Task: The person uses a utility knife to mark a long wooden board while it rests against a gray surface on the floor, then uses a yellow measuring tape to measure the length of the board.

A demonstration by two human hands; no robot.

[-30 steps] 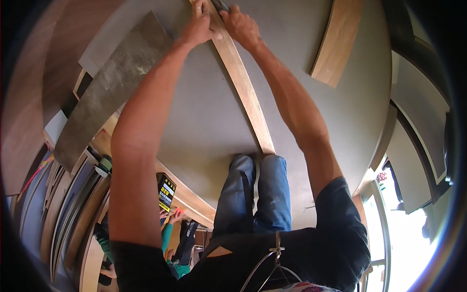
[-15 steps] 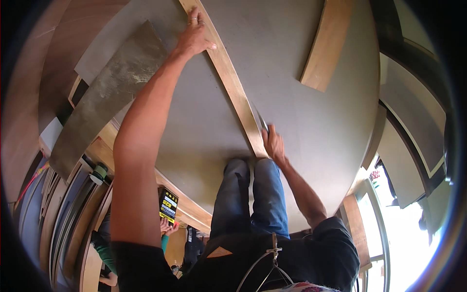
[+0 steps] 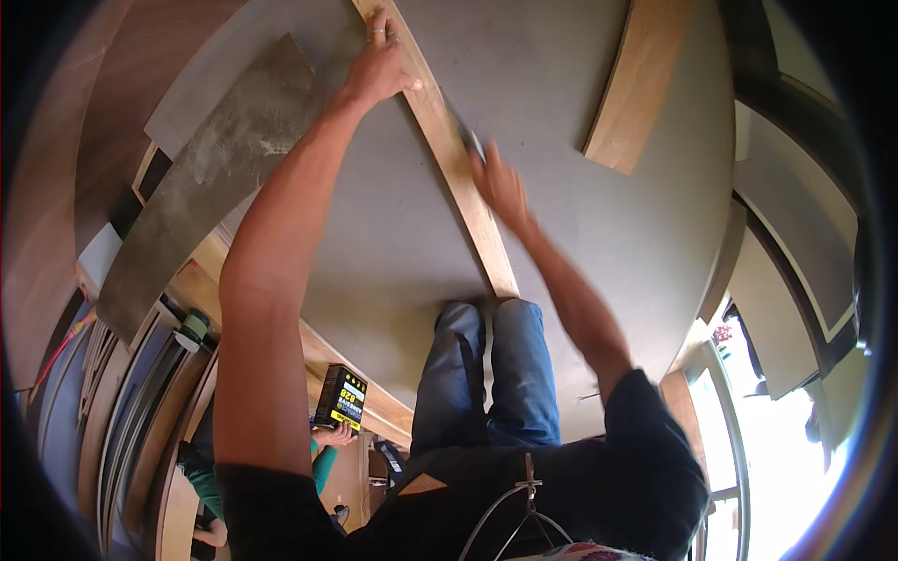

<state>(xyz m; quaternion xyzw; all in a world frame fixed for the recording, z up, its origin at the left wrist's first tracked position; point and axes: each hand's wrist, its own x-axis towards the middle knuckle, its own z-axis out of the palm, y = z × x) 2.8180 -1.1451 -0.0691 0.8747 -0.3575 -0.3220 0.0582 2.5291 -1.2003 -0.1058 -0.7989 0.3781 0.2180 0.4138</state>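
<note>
the left hand (image 3: 379,70) presses its spread fingers onto a long, narrow, pale wooden strip (image 3: 451,157), which lies across a large flat grey sheet (image 3: 599,243); the right hand (image 3: 502,192) clenches its fingers around a slim, blurred grey tool (image 3: 477,145) beside the strip's right edge.

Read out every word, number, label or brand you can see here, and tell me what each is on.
I don't copy out printed words, numbers or brands; here's where they stand.
Black-and-yellow box: bold yellow and pale lettering; fine print too small to read.
Dark item below it: pale marks, too blurred to read.
Wooden strip under the left hand: no lettering visible.
</note>
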